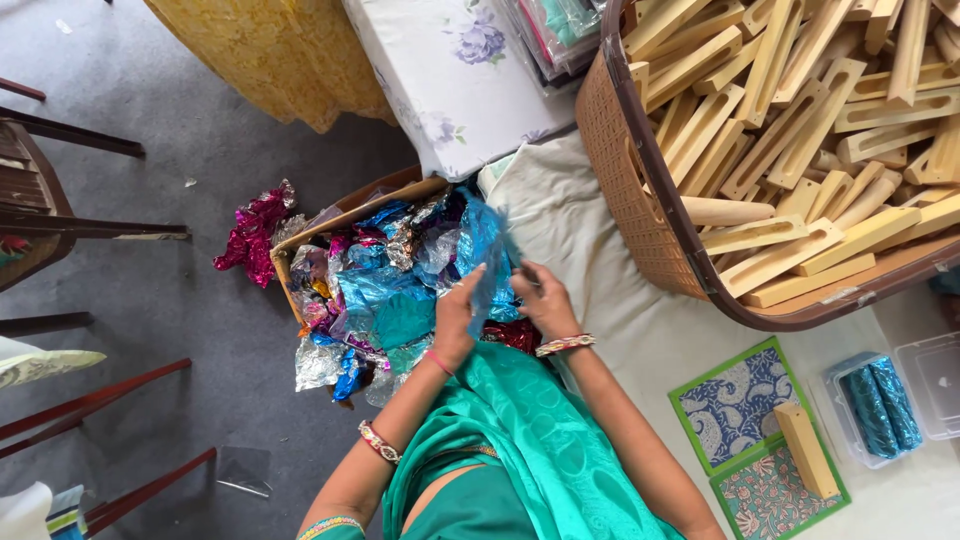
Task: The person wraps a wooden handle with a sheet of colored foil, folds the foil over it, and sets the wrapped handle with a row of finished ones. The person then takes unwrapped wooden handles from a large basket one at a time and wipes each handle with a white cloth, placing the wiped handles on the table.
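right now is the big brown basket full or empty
Full. The brown basket is heaped to its rim with pale wooden blocks, many slotted, lying crisscross; none of its floor shows.

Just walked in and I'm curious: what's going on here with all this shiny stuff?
A person seated on the floor holds a blue foil sheet between the left hand and right hand, above a cardboard box heaped with crumpled coloured foil. To their right stands a brown basket full of pale wooden pieces. Patterned cards with one wooden block lie nearby.
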